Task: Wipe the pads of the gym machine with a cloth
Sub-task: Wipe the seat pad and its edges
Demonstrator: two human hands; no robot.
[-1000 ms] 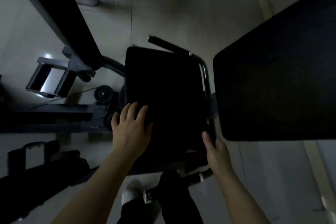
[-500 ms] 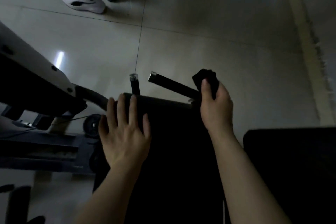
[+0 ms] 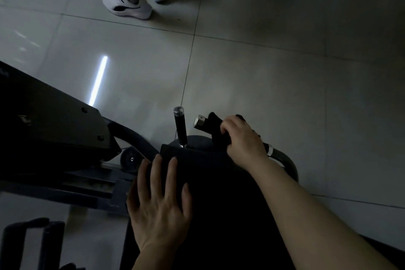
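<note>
The left hand (image 3: 158, 210) is lying flat with fingers spread on the near-left part of the black padded seat of the gym machine (image 3: 219, 204); the right hand (image 3: 243, 140) is curling round a dark cloth (image 3: 217, 129), pressing it around the black handle bar with a silver end cap (image 3: 199, 124) at the pad's far edge; a second upright black handle (image 3: 180, 126) is standing just left of it; white sneakers (image 3: 128, 5) are standing far off on the grey tiled floor (image 3: 285, 72).

Left hand (image 3: 158, 206) flat, fingers spread; right hand (image 3: 243, 138) curled in a tight grip
</note>
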